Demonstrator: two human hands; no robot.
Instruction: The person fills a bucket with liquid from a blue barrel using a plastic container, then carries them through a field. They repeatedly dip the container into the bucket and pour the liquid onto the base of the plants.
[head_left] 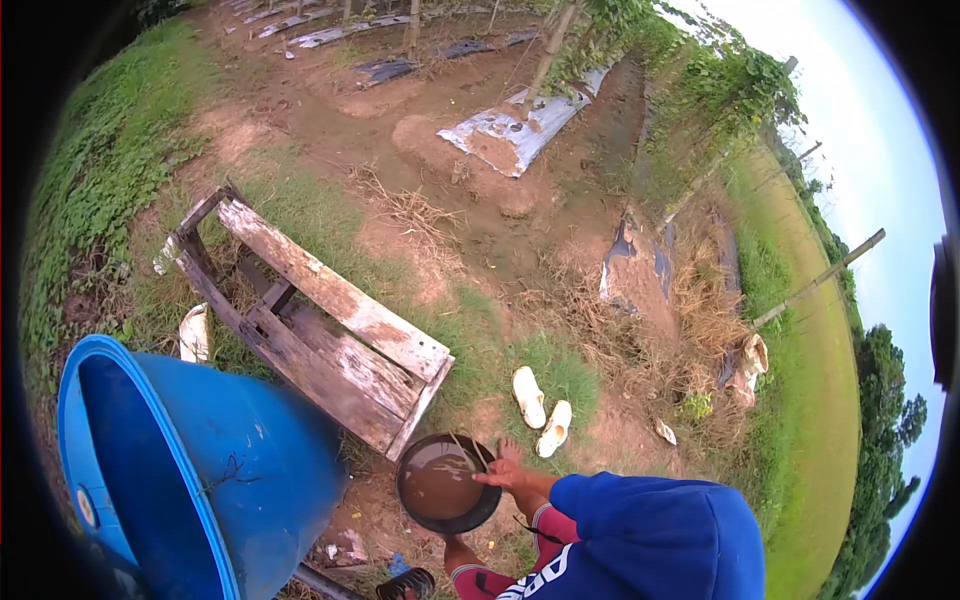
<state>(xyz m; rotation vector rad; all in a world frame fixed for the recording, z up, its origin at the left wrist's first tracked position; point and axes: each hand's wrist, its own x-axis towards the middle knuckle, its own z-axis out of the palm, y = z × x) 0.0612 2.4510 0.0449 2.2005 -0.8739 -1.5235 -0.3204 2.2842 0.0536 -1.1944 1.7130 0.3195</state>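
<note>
Reaching over basin rim [449, 526] beside bench [335, 285]

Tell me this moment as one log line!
Right hand: at rim of dark basin | Contents: brown liquid | Left hand: not in view | Blue barrel: beside wooden bench

"From where is the scene viewed?"
"From a worn head camera; the dark basin [460, 523] is looked down on, near."
"What is faced beyond?"
"A plastic-covered bed [555, 122], farther off; the sky [885, 130] is brought to the right by a sideways tilt, and the wide view is rimmed with black."
</note>
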